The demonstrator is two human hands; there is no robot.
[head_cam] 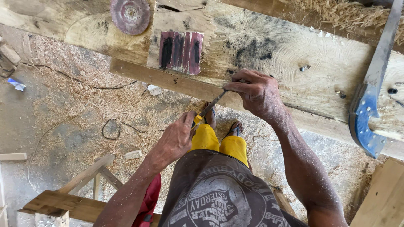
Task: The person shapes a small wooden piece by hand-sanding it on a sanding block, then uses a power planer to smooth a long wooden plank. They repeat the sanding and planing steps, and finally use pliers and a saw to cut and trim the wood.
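Observation:
My right hand (256, 93) pinches the upper end of a thin flat metal blade (209, 108) at the front edge of a rough wooden workbench (269, 50). My left hand (176, 140) grips the blade's lower end, close to my yellow trousers. The blade slants from upper right to lower left between both hands. Both arms are dusted with sawdust.
A worn round grinding disc (130, 15) and a folded red abrasive pad (181, 51) lie on the bench. A saw with a blue handle (368, 118) rests at the right. Screws (304, 67) sit nearby. Sawdust and a cable (111, 128) cover the floor; a wooden trestle (80, 197) stands lower left.

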